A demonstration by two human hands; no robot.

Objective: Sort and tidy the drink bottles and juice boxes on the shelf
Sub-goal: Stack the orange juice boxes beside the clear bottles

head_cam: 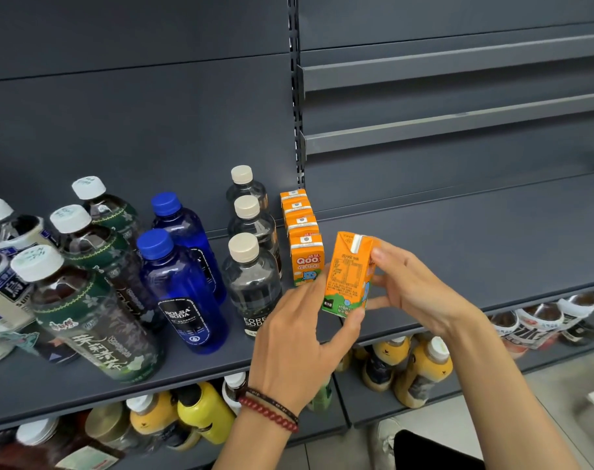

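An orange juice box [348, 273] is held above the front of the dark grey shelf [458, 239], back label toward me. My left hand [299, 337] grips its lower end with thumb and fingers. My right hand [411, 283] pinches its right side and top corner. Just behind stands a row of several matching orange Qoo juice boxes [304, 232], running from front to back. To their left are three clear soda bottles [251, 266] with beige caps, then two blue bottles [183, 276], then green-labelled tea bottles [92, 293] with white caps.
White-labelled bottles [3, 273] stand at the far left. The right part of the shelf is bare. Below it, a lower shelf holds yellow bottles [421, 371] and dark bottles with white labels [539, 323]. Empty shelf rails [458, 130] are mounted at the upper right.
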